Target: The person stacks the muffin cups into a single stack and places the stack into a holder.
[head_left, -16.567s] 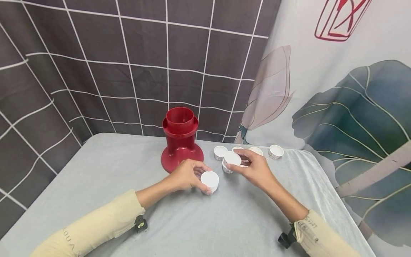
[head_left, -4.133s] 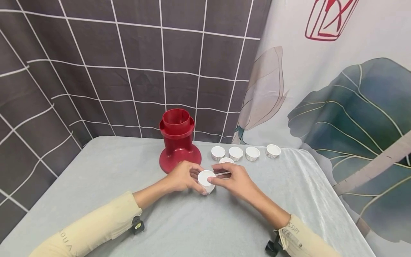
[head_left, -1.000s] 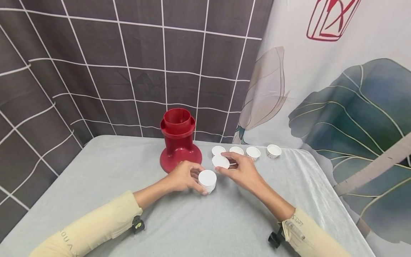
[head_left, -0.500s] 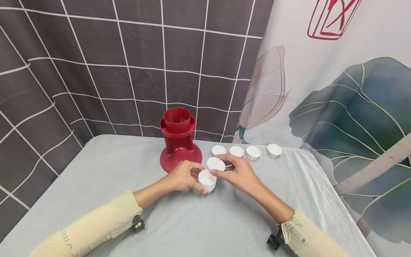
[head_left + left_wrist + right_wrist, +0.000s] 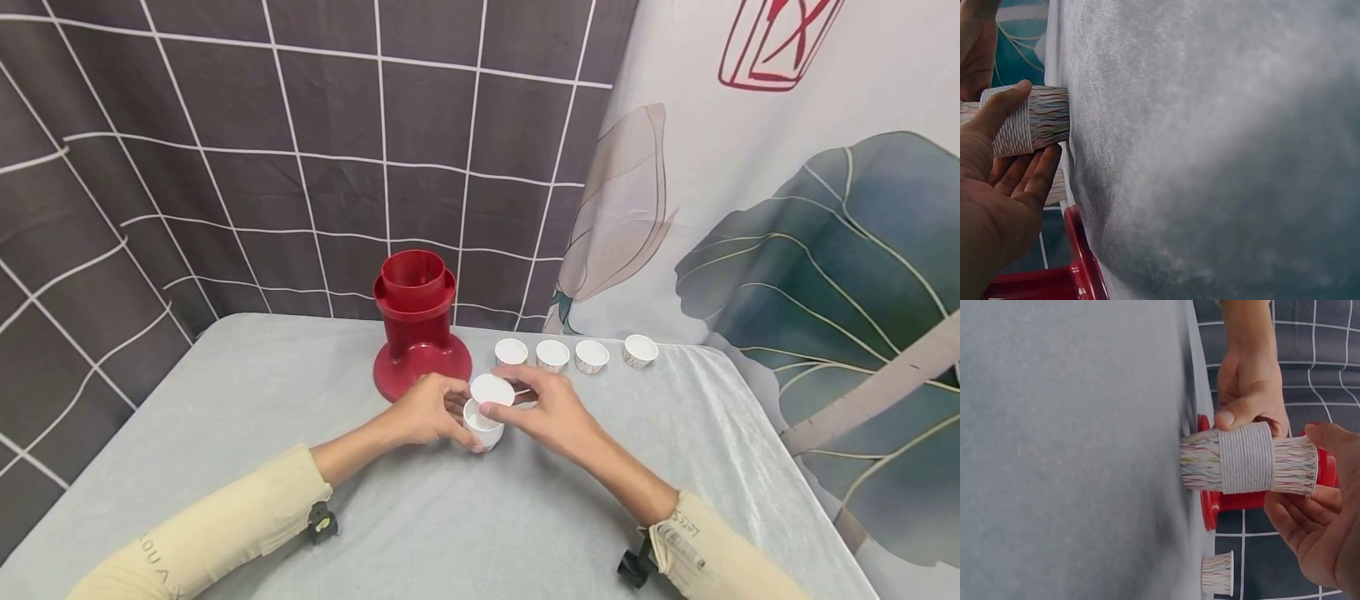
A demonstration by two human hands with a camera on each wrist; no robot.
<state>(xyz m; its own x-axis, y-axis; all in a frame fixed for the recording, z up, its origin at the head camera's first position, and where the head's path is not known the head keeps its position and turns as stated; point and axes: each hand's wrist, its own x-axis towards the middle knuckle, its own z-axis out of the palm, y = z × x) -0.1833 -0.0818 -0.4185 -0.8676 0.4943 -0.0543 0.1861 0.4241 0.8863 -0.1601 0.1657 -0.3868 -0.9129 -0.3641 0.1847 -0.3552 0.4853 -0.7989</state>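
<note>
A nested stack of white paper baking cups (image 5: 483,435) stands upright on the cloth, held by my left hand (image 5: 431,410) with thumb and fingers round its side. Just above the stack, my right hand (image 5: 553,412) pinches a single baking cup (image 5: 492,389), tilted a little. In the right wrist view the base of that single cup (image 5: 1294,465) meets the stack's open end and seems to sit partly inside it. The left wrist view shows the stack's printed streaks and closely layered rims (image 5: 1013,131); the single cup is mostly cut off there.
Several separate baking cups (image 5: 552,356) stand in a row near the table's back edge. Left of them is a glossy red plastic stand (image 5: 422,354) with a round base and tube-like top. Grey cloth covers the table (image 5: 420,517); curtains hang behind.
Since 4.1 seconds ago, the baking cup in front of the row has been picked up by my right hand. In the last second it moved left, over the stack. The left hand stays put.
</note>
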